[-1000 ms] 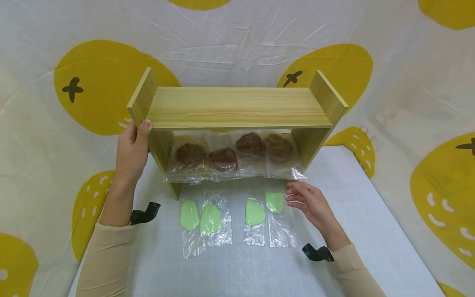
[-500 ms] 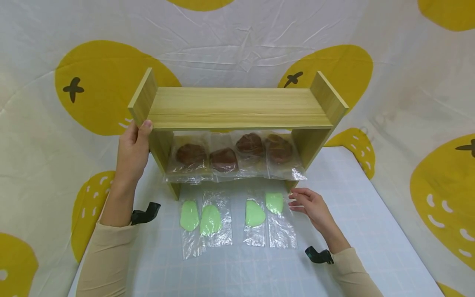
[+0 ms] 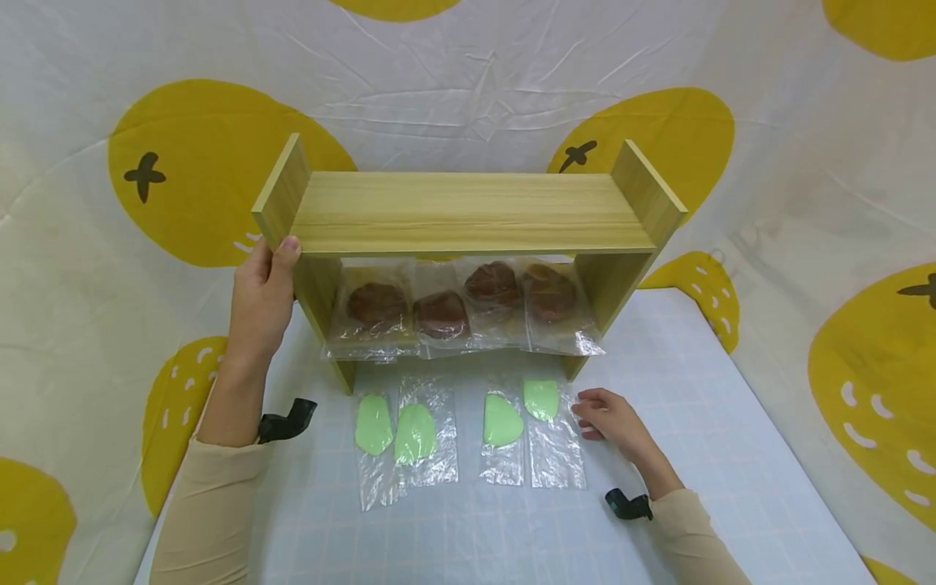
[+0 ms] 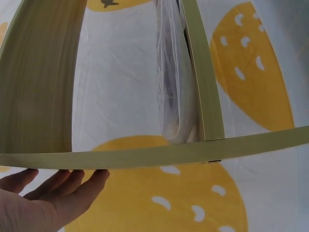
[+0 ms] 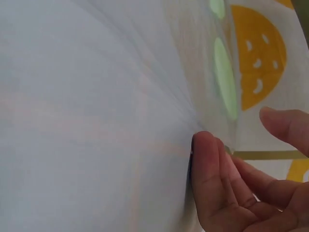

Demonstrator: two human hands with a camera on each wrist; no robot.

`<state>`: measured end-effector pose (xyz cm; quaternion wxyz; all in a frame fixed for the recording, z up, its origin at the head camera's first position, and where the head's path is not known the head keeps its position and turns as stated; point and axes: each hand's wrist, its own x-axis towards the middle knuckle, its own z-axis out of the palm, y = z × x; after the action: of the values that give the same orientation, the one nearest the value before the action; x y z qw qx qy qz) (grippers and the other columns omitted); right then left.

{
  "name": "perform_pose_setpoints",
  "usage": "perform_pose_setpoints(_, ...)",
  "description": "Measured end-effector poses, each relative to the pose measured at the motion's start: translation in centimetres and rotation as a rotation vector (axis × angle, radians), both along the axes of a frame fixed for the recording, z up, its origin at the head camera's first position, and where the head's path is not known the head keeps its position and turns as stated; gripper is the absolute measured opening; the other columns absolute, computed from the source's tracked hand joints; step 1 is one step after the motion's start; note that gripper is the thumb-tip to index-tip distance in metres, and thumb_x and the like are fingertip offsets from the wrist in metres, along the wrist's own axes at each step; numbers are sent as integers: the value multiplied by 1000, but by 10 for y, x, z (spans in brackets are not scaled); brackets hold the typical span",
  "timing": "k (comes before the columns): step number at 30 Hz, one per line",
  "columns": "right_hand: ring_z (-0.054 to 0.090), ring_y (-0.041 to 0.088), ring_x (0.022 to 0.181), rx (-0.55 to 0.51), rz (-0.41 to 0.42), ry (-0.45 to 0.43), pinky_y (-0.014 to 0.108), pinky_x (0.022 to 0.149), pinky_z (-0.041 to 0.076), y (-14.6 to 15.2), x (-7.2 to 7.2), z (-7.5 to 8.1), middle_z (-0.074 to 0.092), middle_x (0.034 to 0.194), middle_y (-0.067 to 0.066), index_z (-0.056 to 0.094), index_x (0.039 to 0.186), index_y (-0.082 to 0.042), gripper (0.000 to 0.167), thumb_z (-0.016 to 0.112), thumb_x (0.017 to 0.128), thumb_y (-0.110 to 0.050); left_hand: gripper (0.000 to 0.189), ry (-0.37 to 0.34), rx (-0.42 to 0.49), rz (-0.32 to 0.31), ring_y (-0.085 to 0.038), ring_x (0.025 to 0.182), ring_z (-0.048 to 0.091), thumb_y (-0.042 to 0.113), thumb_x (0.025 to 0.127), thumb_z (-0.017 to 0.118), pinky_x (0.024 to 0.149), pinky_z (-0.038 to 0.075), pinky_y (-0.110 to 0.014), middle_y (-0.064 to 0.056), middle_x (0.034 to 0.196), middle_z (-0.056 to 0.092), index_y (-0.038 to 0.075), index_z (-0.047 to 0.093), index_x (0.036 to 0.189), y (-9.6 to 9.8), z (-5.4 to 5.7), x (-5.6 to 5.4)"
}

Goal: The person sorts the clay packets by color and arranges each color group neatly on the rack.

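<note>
The left grip (image 3: pixel 261 309) pinches the near side panel of a wooden shelf (image 3: pixel 468 211), its thumb at the front edge and its fingers against the outer face. To the right of that grip, below the upper board, four clear bags with brown lumps (image 3: pixel 442 314) lie side by side on the lower board, their ends hanging over the front edge.

The right grip (image 3: pixel 613 422) is relaxed, its thumb apart from loosely bent fingers, low over the table (image 3: pixel 475 536). Just left of its fingertips lies a clear bag with a green piece (image 3: pixel 541 400); whether they touch, I cannot tell. Farther left of this grip lie three similar green-filled bags (image 3: pixel 415 433), in front of the shelf.
</note>
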<state>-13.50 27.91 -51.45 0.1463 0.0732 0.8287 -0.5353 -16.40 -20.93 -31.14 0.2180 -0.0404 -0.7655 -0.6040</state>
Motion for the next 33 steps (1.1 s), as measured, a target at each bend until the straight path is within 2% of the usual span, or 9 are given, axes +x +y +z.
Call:
perform_pose_setpoints(7, 64, 20, 67, 226, 31, -3, 33, 60, 56, -5, 0, -2, 61, 92, 12, 59, 116, 4, 39, 77, 88, -17, 43, 18, -4, 8, -26, 98, 53, 37, 105, 51, 78, 48, -26, -9, 120, 58, 19, 54, 144, 0, 0, 1)
perform_pose_setpoints(10, 63, 18, 58, 322, 62, 2, 31, 56, 54, -8, -1, -4, 60, 90, 12, 59, 111, 3, 37, 79, 86, -18, 44, 9, -17, 15, -25, 101, 53, 39, 105, 50, 84, 48, -30, -8, 124, 58, 20, 53, 145, 1, 0, 1)
perform_pose_setpoints(14, 61, 17, 54, 387, 100, 24, 30, 53, 52, -12, 0, -5, 59, 90, 11, 59, 107, 2, 33, 78, 86, -16, 46, -7, -40, 21, -24, 107, 51, 41, 105, 49, 94, 46, -38, -8, 131, 57, 22, 52, 146, 1, 0, 1)
perform_pose_setpoints(17, 60, 17, 53, 399, 111, 34, 30, 51, 51, -15, 1, -4, 60, 87, 10, 60, 103, 1, 29, 77, 86, -15, 45, -8, -42, 29, -24, 106, 51, 41, 105, 49, 93, 46, -37, -8, 130, 57, 21, 53, 145, 1, 0, 2)
perform_pose_setpoints(23, 58, 16, 50, 402, 116, 34, 31, 49, 50, -20, 2, 2, 61, 79, 6, 62, 94, -1, 20, 75, 88, -14, 42, 7, -33, 41, -23, 99, 51, 39, 105, 50, 83, 45, -28, -7, 123, 58, 18, 55, 142, 1, -1, 2)
perform_pose_setpoints(27, 57, 16, 50, 397, 142, 47, 31, 49, 50, -20, 1, 4, 62, 79, 5, 62, 94, -1, 15, 71, 90, -13, 42, 10, -14, 35, -24, 98, 51, 37, 105, 50, 80, 45, -28, -7, 121, 58, 18, 56, 142, 1, -1, 1)
perform_pose_setpoints(30, 56, 17, 52, 363, 137, 47, 30, 51, 48, -19, 2, 7, 62, 78, 5, 60, 96, -1, 14, 68, 92, -12, 42, 5, -14, 31, -24, 99, 51, 38, 105, 50, 82, 46, -29, -7, 123, 58, 19, 55, 142, 1, -1, 1)
perform_pose_setpoints(33, 54, 19, 56, 272, 116, 51, 31, 52, 46, -16, 2, 9, 60, 78, 8, 59, 99, 2, 15, 65, 94, -10, 43, 8, -28, 35, -24, 100, 51, 39, 105, 50, 83, 46, -30, -7, 124, 58, 19, 55, 143, 1, -1, 0)
